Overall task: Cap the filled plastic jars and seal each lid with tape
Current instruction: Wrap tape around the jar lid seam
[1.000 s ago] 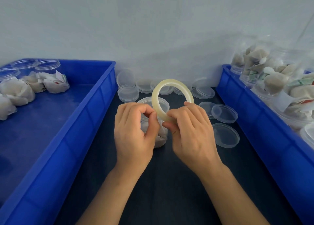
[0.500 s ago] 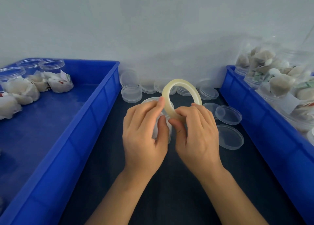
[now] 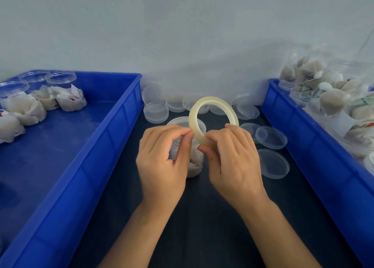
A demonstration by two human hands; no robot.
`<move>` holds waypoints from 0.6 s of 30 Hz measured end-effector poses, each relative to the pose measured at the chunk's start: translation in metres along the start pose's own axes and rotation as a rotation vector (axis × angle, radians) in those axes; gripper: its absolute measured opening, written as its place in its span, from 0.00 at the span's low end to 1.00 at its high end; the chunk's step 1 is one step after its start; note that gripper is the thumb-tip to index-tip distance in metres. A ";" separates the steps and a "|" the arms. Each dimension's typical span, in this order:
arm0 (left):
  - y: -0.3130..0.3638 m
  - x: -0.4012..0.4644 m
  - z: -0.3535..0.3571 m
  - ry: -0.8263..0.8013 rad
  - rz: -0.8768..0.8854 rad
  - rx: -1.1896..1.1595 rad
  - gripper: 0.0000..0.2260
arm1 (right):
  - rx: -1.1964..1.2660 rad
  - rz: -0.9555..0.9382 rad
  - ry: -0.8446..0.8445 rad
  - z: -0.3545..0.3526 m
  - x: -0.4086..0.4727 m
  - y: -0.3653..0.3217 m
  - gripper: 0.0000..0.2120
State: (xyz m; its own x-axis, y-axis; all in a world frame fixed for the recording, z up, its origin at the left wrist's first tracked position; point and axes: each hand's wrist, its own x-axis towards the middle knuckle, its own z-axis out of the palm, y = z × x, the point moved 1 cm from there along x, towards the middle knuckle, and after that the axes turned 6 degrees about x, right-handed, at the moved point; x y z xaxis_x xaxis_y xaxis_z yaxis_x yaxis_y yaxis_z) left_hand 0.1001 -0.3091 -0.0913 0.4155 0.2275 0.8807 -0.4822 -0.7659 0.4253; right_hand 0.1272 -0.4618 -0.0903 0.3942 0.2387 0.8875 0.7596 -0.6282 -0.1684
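Picking at the tape roll [image 3: 213, 120] again: left hand [image 3: 164, 162] thumb and forefinger have re-closed on its edge (tape end not visibly lifted), right hand [image 3: 232, 160] grips it above the capped jar [image 3: 185, 126], sealing pending.

Dark tabletop [image 3: 212, 237] with two blue bins [image 3: 85, 178]; loose clear lids [image 3: 272, 163]; one capped filled jar [image 3: 195, 162] between.

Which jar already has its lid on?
The jar on the dark table, behind the hands, under the tape roll. The jars in the left bin stand open.
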 end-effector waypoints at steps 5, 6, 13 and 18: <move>-0.002 -0.001 0.003 -0.040 -0.014 0.022 0.06 | 0.006 -0.005 -0.019 -0.001 0.000 0.001 0.10; -0.002 -0.002 0.003 -0.045 -0.015 0.027 0.06 | 0.003 -0.003 -0.018 -0.001 0.000 0.000 0.10; 0.000 -0.003 0.006 -0.086 0.047 0.065 0.06 | -0.044 0.043 0.021 -0.004 0.001 -0.003 0.10; 0.000 -0.004 0.007 -0.118 0.060 0.084 0.05 | -0.095 0.110 0.054 -0.003 0.002 -0.009 0.10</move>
State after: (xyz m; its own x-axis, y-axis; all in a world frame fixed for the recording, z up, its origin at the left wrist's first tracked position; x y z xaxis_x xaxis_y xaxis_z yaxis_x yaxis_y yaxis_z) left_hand 0.1040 -0.3146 -0.0959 0.4779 0.1119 0.8713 -0.4446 -0.8246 0.3498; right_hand 0.1195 -0.4584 -0.0856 0.4418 0.1261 0.8882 0.6601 -0.7161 -0.2267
